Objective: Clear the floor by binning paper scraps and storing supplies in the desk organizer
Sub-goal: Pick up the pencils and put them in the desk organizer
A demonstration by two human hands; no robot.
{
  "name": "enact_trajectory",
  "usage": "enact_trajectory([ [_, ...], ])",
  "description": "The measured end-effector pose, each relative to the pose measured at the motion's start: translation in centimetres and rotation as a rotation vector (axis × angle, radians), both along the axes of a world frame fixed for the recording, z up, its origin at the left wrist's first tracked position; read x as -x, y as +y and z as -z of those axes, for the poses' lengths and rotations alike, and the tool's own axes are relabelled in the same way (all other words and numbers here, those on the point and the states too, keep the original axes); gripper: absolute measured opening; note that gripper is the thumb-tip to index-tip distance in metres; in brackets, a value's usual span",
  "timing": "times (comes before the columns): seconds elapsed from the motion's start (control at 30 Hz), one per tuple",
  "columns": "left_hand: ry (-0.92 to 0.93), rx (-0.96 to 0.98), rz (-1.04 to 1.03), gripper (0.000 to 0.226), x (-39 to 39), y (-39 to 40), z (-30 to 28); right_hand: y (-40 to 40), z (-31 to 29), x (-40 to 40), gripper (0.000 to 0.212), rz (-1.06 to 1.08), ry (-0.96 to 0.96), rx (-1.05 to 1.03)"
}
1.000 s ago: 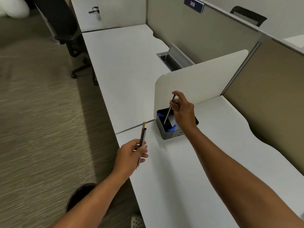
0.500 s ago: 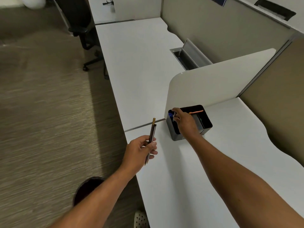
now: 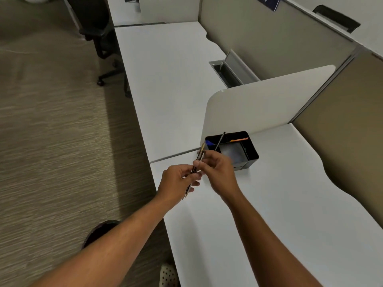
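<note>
A black desk organizer (image 3: 251, 151) stands on the white desk (image 3: 279, 204) against a low white divider. A dark pen (image 3: 220, 140) leans upright in its left compartment, beside something blue and an orange item. My left hand (image 3: 176, 183) grips a small bundle of pencils (image 3: 198, 160), tips pointing up toward the organizer. My right hand (image 3: 217, 168) has its fingertips pinched on the upper part of that bundle, just in front of the organizer.
A dark round bin (image 3: 99, 230) sits on the carpet by my left forearm. A black office chair (image 3: 99, 32) stands at the far desk. An open cable tray (image 3: 230, 71) is set in the neighbouring desktop. Beige partitions (image 3: 342, 125) close off the right.
My right hand left the pen standing in the organizer and came back to the pencils held in my left hand. My left hand rose slightly toward the organizer.
</note>
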State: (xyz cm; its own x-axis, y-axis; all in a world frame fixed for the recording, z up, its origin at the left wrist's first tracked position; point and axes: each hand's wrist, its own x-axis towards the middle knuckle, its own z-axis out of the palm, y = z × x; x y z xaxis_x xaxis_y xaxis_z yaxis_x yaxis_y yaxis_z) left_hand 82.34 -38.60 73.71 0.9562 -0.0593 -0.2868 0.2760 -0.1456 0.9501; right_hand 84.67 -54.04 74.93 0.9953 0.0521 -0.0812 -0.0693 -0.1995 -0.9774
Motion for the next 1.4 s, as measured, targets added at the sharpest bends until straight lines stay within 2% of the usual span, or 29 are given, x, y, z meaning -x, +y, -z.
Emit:
enact_trajectory([
  [0.13, -0.003, -0.042, -0.025, 0.021, 0.4, -0.1, 0.4, -1.3, -0.7, -0.6, 0.026, 0.091, 0.049, -0.126],
  [0.2, -0.014, -0.060, -0.055, 0.015, 0.4, 0.1, 0.6, -2.2, -1.0, -1.9, 0.028, 0.156, 0.016, -0.129],
  [0.27, -0.024, -0.070, -0.088, 0.006, 0.4, 0.5, 0.9, -3.1, -1.2, -3.6, 0.032, 0.255, -0.053, -0.073],
  [0.37, -0.036, -0.085, -0.133, 0.014, 0.7, 1.3, 1.2, -4.3, -0.8, -6.4, 0.034, 0.370, -0.178, 0.123],
  [0.5, -0.006, -0.072, -0.147, 0.013, 1.2, 2.1, 1.6, -4.6, 1.5, -9.1, 0.033, 0.253, -0.280, 0.268],
  [0.63, 0.021, -0.074, -0.168, 0.007, 1.6, 2.8, 1.7, -4.3, 3.8, -10.2, 0.034, 0.122, -0.220, 0.458],
  [0.73, 0.034, -0.071, -0.184, 0.010, 1.7, 3.2, 1.8, -4.0, 4.8, -10.2, 0.035, 0.099, -0.144, 0.421],
  [0.9, 0.043, -0.062, -0.206, 0.013, 1.7, 3.5, 2.0, -4.4, 3.9, -11.1, 0.040, 0.309, -0.217, 0.346],
  [0.97, 0.045, -0.059, -0.211, 0.015, 1.8, 3.5, 2.1, -4.5, 3.6, -11.6, 0.041, 0.315, -0.242, 0.336],
  [1.27, 0.041, -0.073, -0.174, 0.022, 2.1, 2.8, 1.8, -3.9, 6.1, -10.4, 0.028, -0.041, -0.100, 0.565],
  [1.33, 0.034, -0.078, -0.173, 0.022, 1.9, 2.8, 1.7, -4.0, 5.5, -10.2, 0.033, 0.021, -0.102, 0.504],
  [1.4, 0.026, -0.078, -0.175, 0.021, 1.6, 2.6, 1.7, -4.2, 4.3, -9.7, 0.037, 0.223, -0.160, 0.396],
])
